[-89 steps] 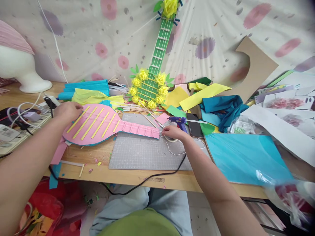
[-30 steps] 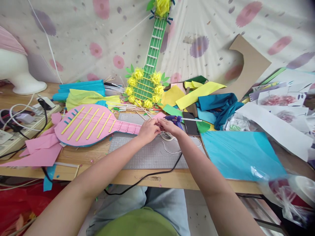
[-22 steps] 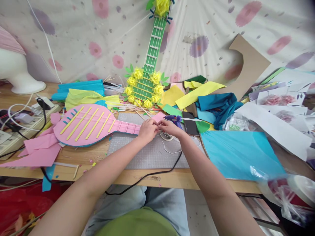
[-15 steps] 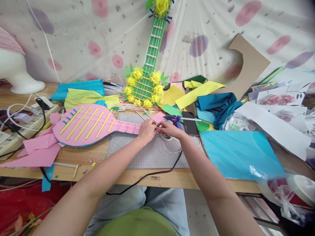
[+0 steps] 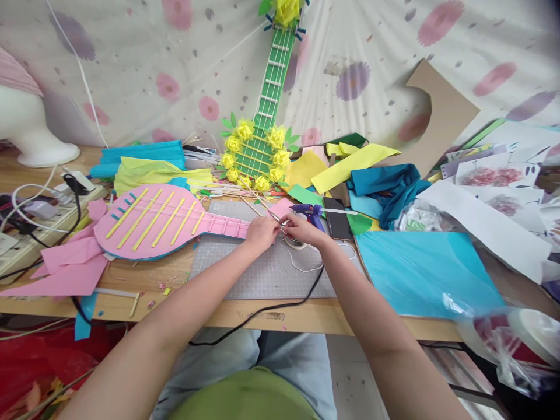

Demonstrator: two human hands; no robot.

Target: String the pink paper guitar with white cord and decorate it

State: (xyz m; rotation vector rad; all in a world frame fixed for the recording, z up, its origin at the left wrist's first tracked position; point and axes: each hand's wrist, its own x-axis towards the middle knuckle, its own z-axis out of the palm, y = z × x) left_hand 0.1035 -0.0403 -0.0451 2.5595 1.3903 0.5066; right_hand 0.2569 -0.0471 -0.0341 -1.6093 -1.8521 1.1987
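A pink lute-shaped craft with yellow bars and white strings lies on the left of the table. Its narrow neck runs under or beside my left hand, whose fingers are closed; their grip is hidden. Close against it, my right hand pinches the near end of a thin wooden stick that slants up and away. A second thin stick ends behind my left hand. White string and a partly covered round roll lie below my right hand, on the grey cutting mat.
A purple glue gun and dark phone lie just beyond my right hand. Behind stands a green lute craft with yellow flowers. Blue sheet lies right, power strip left. A black cable crosses the front edge.
My hands stay at nearly the same place. My left fingers have dropped slightly, and more of the stick shows between the two hands.
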